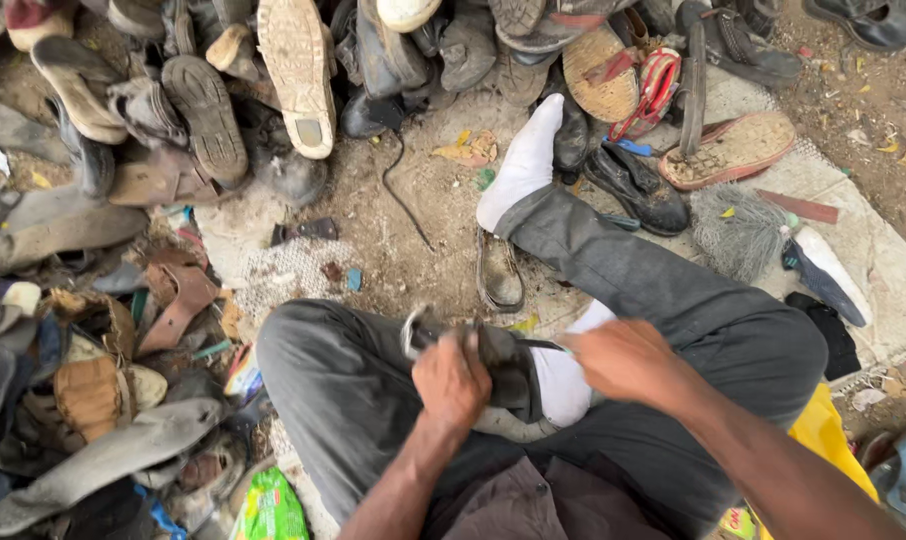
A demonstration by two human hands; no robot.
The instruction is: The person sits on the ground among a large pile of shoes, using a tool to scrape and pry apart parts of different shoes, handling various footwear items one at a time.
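I sit on the ground in grey trousers and white socks. My left hand [453,380] grips a dark worn shoe [508,365] that rests on my lap. A curved metal tool [411,330] sticks out beside that hand; whether the hand holds it I cannot tell. My right hand [623,358] is closed next to the shoe's right side, with a thin dark thread or strap [543,344] running from the shoe to its fingers. My left foot in a white sock [523,165] stretches forward.
Piles of old shoes and soles [203,110] ring the dirt ground ahead and to the left. A loose sole [498,270] lies by my shin. A wiry brush [738,230] and sandals [728,150] lie on the right, a green packet [271,508] at lower left.
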